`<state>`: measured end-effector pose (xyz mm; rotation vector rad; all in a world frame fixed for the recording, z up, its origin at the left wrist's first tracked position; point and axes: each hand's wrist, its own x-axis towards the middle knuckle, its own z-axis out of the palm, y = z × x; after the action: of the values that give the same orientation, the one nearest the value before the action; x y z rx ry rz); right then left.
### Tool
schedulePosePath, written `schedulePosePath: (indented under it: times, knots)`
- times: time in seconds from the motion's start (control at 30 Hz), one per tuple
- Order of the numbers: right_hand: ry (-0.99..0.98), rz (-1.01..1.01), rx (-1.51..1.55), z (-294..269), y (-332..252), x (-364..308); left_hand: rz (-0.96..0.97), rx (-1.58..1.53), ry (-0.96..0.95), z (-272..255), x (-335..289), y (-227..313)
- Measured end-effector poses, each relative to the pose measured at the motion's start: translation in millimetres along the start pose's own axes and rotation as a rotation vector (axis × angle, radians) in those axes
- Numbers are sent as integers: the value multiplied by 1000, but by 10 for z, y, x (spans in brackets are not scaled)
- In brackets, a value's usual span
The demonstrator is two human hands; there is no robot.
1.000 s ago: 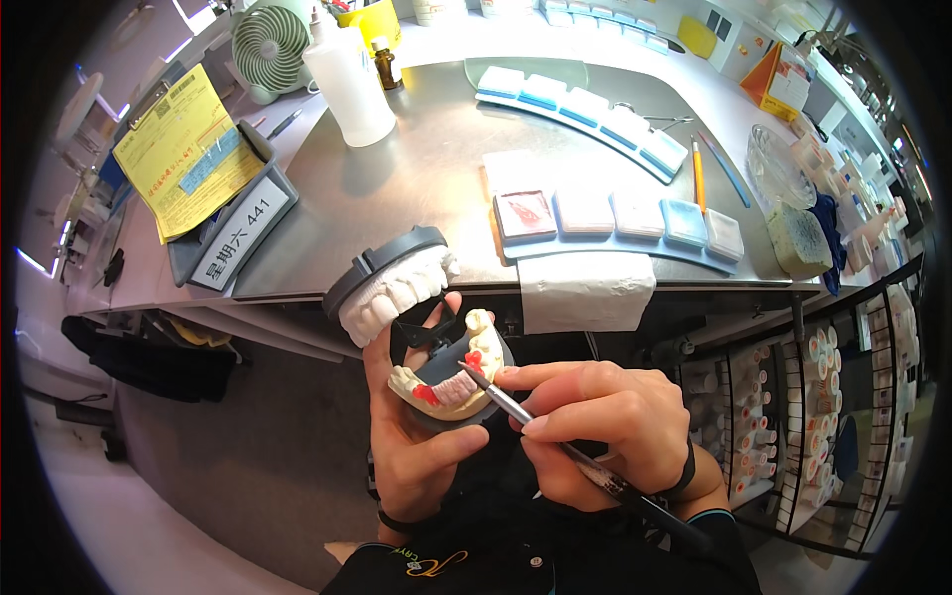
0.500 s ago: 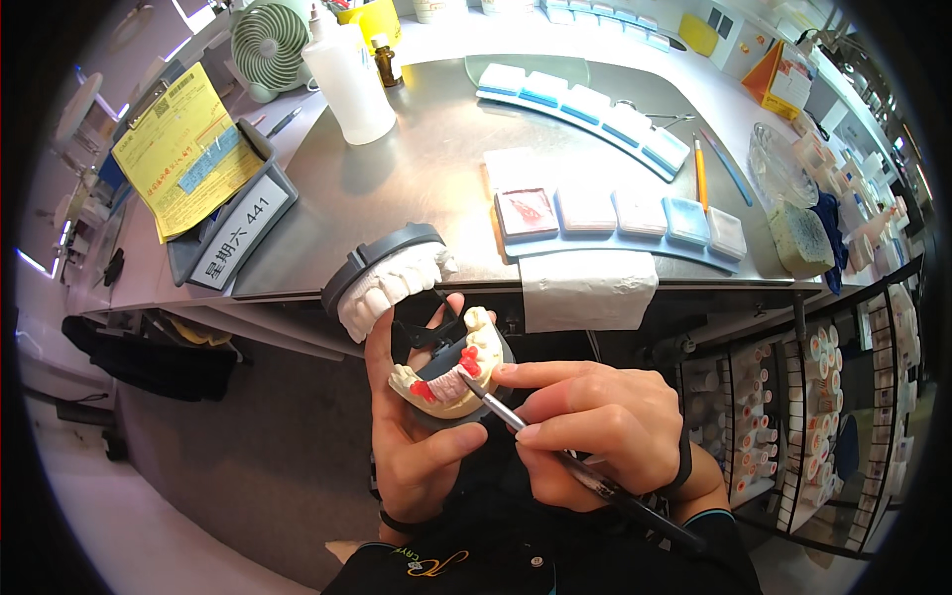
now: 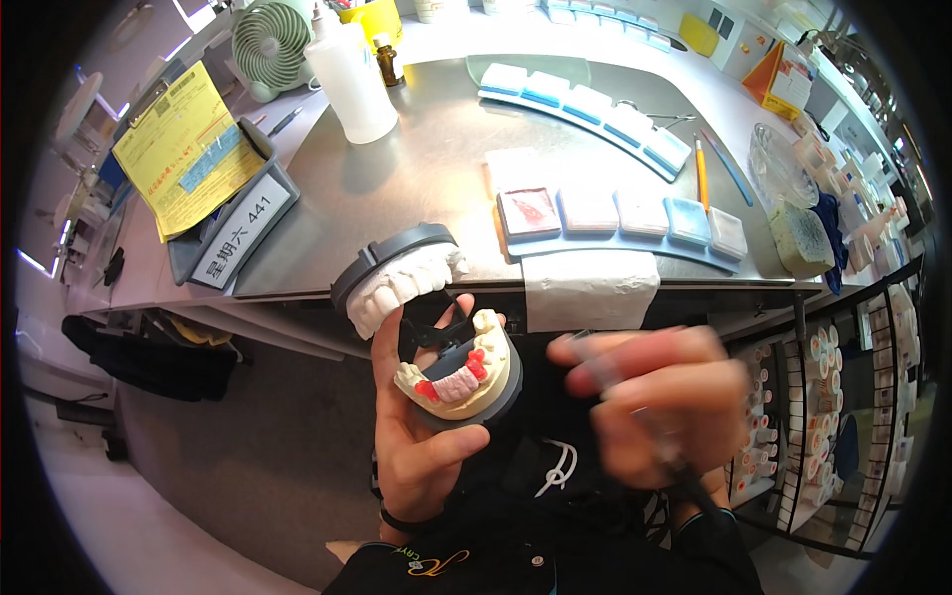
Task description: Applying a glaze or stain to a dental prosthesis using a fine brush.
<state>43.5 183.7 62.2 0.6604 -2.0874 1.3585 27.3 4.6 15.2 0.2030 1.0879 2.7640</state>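
My left hand (image 3: pixel 421 466) is closed around a hinged dental articulator (image 3: pixel 496 397), thumb at the front of its lower half. The upper half, tilted back, carries a white plaster tooth model (image 3: pixel 402 290). On the lower half sits a cream tooth model (image 3: pixel 486 382) with a pinkish ribbed section (image 3: pixel 456 384) between two red patches. To the right of the models, my right hand (image 3: pixel 664 407) is smeared by motion. It grips a slim brush (image 3: pixel 605 372) with a silvery ferrule and dark handle; the tip cannot be made out.
Beyond my hands, a curved blue palette (image 3: pixel 625 243) of lidded compartments rests on the metal bench, above a hanging white paper towel (image 3: pixel 590 293). Farther back are another palette (image 3: pixel 585 109), a white bottle (image 3: pixel 352 84) and a pencil (image 3: pixel 702 174). A sponge (image 3: pixel 801 240) is at the right.
My right hand has lifted the brush off the lower model and swung it to the right. The articulator in my left hand has shifted and turned slightly.
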Motion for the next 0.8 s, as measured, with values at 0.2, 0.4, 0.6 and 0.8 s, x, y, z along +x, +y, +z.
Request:
schedulePosePath:
  times: [0.2, 0.4, 0.6, 0.8]
  knots:
    - [632, 265, -318, -614, 379, -8, -37, -14, -75, -77, 0, 22]
    - [457, 300, -1321, -1856, 1058, -105, -67, -70, -211, -53, -22, -33]
    - [225, 374, -188, -560, -202, -78, -71, 80, -121, 99, -56, -74]
    - [-342, 52, 83, -251, -234, -17, -13, 136, -195, -27, -86, -132]
